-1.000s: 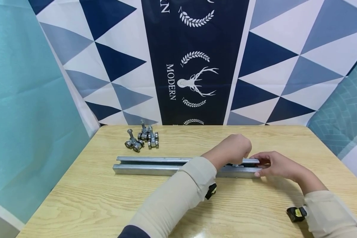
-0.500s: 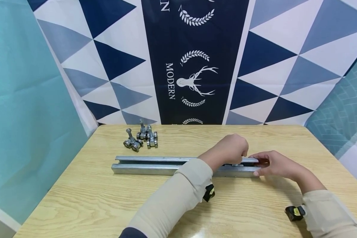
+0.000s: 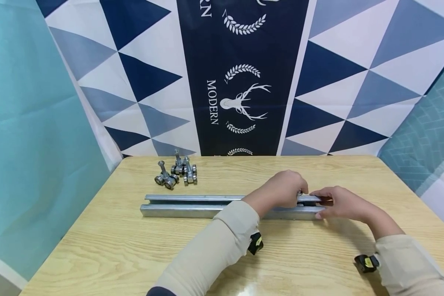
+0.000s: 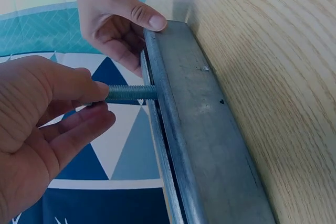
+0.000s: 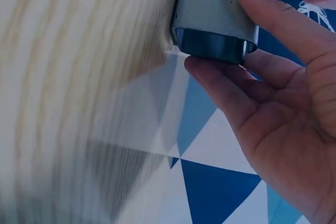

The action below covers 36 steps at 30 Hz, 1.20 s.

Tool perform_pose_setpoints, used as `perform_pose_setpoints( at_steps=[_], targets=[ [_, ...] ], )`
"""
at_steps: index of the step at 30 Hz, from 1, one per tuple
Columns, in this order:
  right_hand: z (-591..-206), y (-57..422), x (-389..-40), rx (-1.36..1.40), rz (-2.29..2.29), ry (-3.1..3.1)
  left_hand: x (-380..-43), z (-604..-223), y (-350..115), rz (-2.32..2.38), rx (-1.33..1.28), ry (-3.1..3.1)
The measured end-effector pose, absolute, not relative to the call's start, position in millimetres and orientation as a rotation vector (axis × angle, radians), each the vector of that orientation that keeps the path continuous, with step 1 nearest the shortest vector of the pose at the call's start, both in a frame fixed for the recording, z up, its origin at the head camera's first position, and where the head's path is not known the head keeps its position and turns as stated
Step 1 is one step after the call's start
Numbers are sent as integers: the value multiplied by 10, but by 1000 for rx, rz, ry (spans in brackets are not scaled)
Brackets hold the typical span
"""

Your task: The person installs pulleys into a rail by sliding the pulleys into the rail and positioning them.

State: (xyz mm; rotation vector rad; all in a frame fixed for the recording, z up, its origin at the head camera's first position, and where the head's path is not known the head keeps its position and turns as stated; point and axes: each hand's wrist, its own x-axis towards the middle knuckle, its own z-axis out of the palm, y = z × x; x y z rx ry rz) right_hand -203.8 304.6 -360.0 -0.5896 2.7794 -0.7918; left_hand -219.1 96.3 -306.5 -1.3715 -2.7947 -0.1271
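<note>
A long silver metal channel rail (image 3: 185, 211) lies across the table with its slot facing up. My left hand (image 3: 281, 189) pinches a threaded bolt (image 4: 131, 92) near its free end; the bolt stands out of the slot near the rail's right end. Whatever the bolt is fixed to inside the rail is hidden. At the right end, my right hand (image 3: 345, 205) holds the rail, thumb on the near side wall and fingers around the end. A dark opening (image 5: 210, 45) shows at that end in the right wrist view.
Three metal roller trolleys with wheels and upright bolts, one of them a trolley (image 3: 166, 176) at the left, stand behind the rail on the wooden table (image 3: 114, 255). A patterned cloth (image 3: 244, 82) hangs behind the table's back edge.
My left hand has shifted slightly left along the rail and turned a little, so the bolt end shows past its fingers. My right hand stays at the rail's end.
</note>
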Motion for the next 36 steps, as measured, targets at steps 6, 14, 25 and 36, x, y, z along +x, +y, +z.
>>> perform_pose_setpoints(
  at_steps=[6, 14, 25, 36],
  targets=[
    [-3550, 2952, -1983, -673, -684, 2900, -2220, -3085, 828, -222, -1391, -2785],
    [-3430, 2788, -1911, -797, -506, 3003, -2204, -3081, 463, -313, -1380, -2811],
    [-3407, 2738, -1948, -840, -461, 2984, -2171, -3108, -3, -320, -1432, -2752],
    [-3378, 2704, -1994, -862, -398, 2932, -2150, -3137, -516, -324, -1320, -2782]
  ],
)
